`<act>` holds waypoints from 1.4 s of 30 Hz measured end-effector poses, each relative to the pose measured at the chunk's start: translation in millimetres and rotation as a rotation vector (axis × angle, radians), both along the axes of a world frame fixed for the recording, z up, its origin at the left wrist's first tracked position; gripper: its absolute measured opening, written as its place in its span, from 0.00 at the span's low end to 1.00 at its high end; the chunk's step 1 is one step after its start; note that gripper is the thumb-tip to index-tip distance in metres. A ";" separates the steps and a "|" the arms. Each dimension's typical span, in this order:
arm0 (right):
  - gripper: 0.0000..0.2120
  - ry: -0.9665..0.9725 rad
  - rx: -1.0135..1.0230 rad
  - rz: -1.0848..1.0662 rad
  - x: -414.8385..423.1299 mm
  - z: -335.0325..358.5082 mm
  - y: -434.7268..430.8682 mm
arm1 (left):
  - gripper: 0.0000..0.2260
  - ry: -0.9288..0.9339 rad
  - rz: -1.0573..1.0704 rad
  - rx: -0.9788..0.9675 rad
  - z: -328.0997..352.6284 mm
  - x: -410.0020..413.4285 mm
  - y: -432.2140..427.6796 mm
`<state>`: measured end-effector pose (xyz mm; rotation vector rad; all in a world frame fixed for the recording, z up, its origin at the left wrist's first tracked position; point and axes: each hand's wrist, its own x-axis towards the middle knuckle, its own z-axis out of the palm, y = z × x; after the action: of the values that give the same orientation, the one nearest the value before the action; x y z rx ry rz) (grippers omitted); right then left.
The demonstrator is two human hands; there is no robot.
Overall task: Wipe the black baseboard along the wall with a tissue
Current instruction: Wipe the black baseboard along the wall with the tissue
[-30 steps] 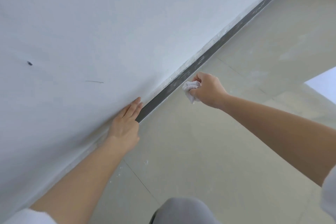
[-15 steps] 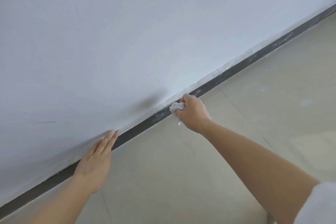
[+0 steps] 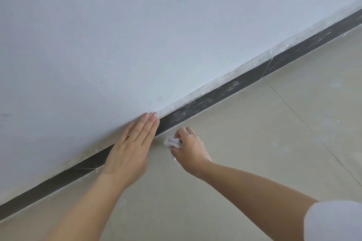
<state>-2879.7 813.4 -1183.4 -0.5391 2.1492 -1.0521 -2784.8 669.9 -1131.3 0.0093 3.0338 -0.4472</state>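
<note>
Fingers (image 3: 183, 133) of the right hand (image 3: 188, 146) pinch a crumpled white tissue (image 3: 172, 141) just below the smudged black baseboard (image 3: 205, 100), while the left hand (image 3: 131, 150) lies flat, fingers together, across it.

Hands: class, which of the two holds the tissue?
The right hand, curled around the crumpled white tissue beside the black baseboard. The left hand lies flat and open, holding nothing.
</note>
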 end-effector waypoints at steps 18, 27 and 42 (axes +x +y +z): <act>0.06 -0.339 -0.392 -0.792 -9.9 -11.9 -39.4 | 0.38 0.009 0.203 0.149 -24.9 15.7 1.3; 0.06 -0.172 -0.302 -0.859 -21.3 -8.5 -3.7 | 0.34 0.071 0.274 0.207 -30.1 16.3 12.5; 0.10 -0.161 -0.417 -0.836 -31.1 4.4 -17.5 | 0.38 0.099 0.350 0.274 -27.4 13.4 20.7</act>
<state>-2910.8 795.9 -1179.0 0.3187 2.0283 -1.9334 -2771.4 690.5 -1158.7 -0.5321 3.0699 -0.0045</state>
